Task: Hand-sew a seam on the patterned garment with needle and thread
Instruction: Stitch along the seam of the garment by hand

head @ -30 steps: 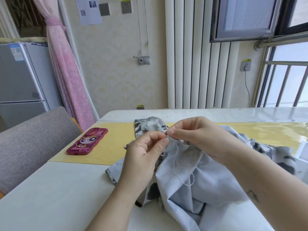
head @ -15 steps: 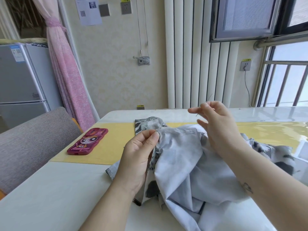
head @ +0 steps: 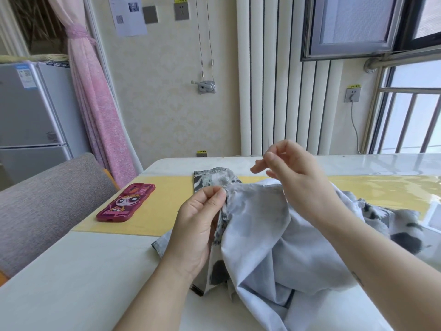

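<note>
Pinching the seam fold [head: 226, 199], my left hand [head: 198, 225] held the garment [head: 274, 235], likely limp; at one o'clock my right hand [head: 293, 177] pinched the needle [head: 268, 145].

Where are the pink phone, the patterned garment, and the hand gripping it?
pink phone [head: 126, 203], head view, the cartoon face on its back.
patterned garment [head: 257, 223], head view, the pale inner side of the cloth.
left hand [head: 196, 226], head view, the back of the hand.
</note>
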Action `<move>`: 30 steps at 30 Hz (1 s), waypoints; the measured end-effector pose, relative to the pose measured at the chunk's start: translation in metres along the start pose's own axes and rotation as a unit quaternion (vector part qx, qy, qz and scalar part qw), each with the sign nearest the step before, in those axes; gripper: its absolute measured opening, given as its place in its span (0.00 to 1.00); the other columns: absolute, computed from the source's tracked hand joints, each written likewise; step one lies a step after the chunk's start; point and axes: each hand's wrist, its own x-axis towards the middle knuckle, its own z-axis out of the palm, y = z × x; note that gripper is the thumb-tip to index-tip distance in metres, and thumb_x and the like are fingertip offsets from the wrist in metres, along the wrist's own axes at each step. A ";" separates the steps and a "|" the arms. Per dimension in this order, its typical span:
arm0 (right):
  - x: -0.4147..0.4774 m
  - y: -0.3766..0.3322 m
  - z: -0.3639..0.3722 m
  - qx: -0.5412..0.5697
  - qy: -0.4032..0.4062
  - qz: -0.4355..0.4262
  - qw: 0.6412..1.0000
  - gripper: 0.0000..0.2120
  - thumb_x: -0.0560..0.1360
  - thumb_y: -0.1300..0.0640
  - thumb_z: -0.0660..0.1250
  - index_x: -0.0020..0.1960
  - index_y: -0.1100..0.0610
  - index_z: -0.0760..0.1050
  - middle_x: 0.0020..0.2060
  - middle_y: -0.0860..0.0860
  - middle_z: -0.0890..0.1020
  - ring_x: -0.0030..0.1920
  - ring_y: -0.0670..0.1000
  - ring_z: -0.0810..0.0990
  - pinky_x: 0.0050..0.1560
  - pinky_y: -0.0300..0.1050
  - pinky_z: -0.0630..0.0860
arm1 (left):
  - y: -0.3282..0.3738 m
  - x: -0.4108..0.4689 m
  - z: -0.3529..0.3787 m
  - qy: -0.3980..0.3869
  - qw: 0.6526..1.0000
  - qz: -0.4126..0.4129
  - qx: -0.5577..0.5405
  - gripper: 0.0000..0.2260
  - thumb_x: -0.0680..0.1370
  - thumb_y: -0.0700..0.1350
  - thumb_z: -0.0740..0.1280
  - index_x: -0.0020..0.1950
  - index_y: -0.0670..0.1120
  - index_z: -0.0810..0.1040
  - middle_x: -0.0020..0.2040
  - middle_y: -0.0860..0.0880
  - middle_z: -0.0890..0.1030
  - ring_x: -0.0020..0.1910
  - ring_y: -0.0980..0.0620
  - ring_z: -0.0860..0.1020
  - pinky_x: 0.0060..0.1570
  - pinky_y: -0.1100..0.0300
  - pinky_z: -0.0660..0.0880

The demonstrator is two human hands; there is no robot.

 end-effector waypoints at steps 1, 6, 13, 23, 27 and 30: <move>-0.003 -0.001 0.003 -0.024 -0.015 -0.011 1.000 0.07 0.80 0.59 0.60 0.42 0.54 0.70 0.37 0.46 0.84 0.37 0.47 0.79 0.40 0.45 0.72 | 0.000 0.000 0.000 -0.002 1.000 0.000 -0.002 0.05 0.68 0.43 0.68 0.36 0.49 0.83 0.39 0.45 0.83 0.38 0.51 0.81 0.41 0.62 0.79; -0.020 0.006 0.020 -0.217 -0.070 -0.089 0.970 0.05 0.80 0.57 0.58 0.45 0.53 0.66 0.32 0.45 0.75 0.34 0.49 0.71 0.37 0.47 0.67 | 0.000 -0.002 -0.001 -0.012 0.999 0.010 0.042 0.05 0.72 0.42 0.71 0.37 0.51 0.81 0.42 0.42 0.79 0.45 0.46 0.76 0.51 0.52 0.73; -0.013 0.019 0.017 -0.229 -0.075 -0.067 0.968 0.07 0.80 0.58 0.59 0.44 0.52 0.64 0.29 0.44 0.73 0.33 0.41 0.71 0.34 0.33 0.66 | -0.007 0.001 -0.003 0.024 0.994 0.021 0.100 0.08 0.74 0.49 0.70 0.46 0.45 0.81 0.50 0.34 0.81 0.48 0.43 0.78 0.57 0.45 0.72; -0.008 -0.012 0.011 -0.032 -0.103 0.036 0.994 0.07 0.72 0.59 0.71 0.37 0.53 0.75 0.42 0.51 0.85 0.46 0.48 0.83 0.50 0.43 0.78 | -0.002 0.000 -0.004 0.014 0.981 0.077 0.179 0.04 0.72 0.48 0.69 0.39 0.51 0.83 0.39 0.52 0.84 0.41 0.57 0.80 0.45 0.65 0.76; -0.012 -0.013 0.014 -0.035 -0.127 0.078 0.988 0.08 0.69 0.58 0.75 0.35 0.56 0.76 0.32 0.49 0.83 0.30 0.43 0.79 0.32 0.34 0.73 | -0.003 0.000 -0.003 0.012 0.979 0.089 0.183 0.04 0.70 0.50 0.69 0.40 0.54 0.83 0.39 0.51 0.84 0.42 0.56 0.80 0.45 0.63 0.76; -0.012 -0.012 0.013 -0.009 -0.137 0.109 0.984 0.10 0.68 0.58 0.75 0.34 0.57 0.75 0.23 0.45 0.75 0.23 0.42 0.69 0.26 0.32 0.65 | -0.003 -0.001 -0.001 0.016 0.981 0.093 0.167 0.05 0.70 0.49 0.69 0.42 0.49 0.81 0.38 0.52 0.83 0.40 0.57 0.80 0.43 0.65 0.75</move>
